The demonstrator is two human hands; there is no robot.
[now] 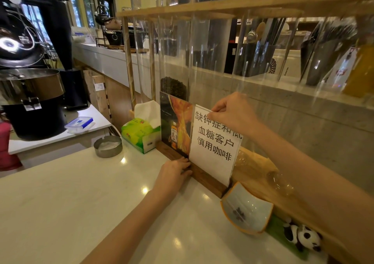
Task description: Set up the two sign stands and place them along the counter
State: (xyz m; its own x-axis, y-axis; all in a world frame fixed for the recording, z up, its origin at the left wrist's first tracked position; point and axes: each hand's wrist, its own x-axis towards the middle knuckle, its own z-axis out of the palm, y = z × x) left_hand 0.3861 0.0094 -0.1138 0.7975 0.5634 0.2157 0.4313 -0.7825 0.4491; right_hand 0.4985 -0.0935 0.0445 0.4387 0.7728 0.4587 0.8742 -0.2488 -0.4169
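A: White paper with black Chinese print, in a clear acrylic sheet standing in a dark wooden base: that's the white sign stand point(214, 140), on the pale glossy counter point(81, 199) against the grey stone wall.

B: And the fingers?

A: The right hand point(232, 114) pinches the sheet's top edge, thumb and forefinger closed on it. The left hand point(174, 172) presses its fingertips, held close together, against the base's near end, right where the sheet meets the wood.

B: What does it read?

A: 缺钾症和低血糖客户慎用咖啡, though the right hand covers part of the first line.

B: The other one?

A: The orange poster sign stand point(175, 126) stands just beyond the left fingertips, touching the white one's edge, on the same kind of wooden base. It pictures a small bottle; its fine print is too small to read.

B: Further out?

A: Past it, a green tissue box point(139, 134) with a white tissue pulled up, then a round steel ashtray point(108, 146). Below the right forearm, a curved ceramic dish with orange rim point(247, 209) and a small plush panda point(303, 237).
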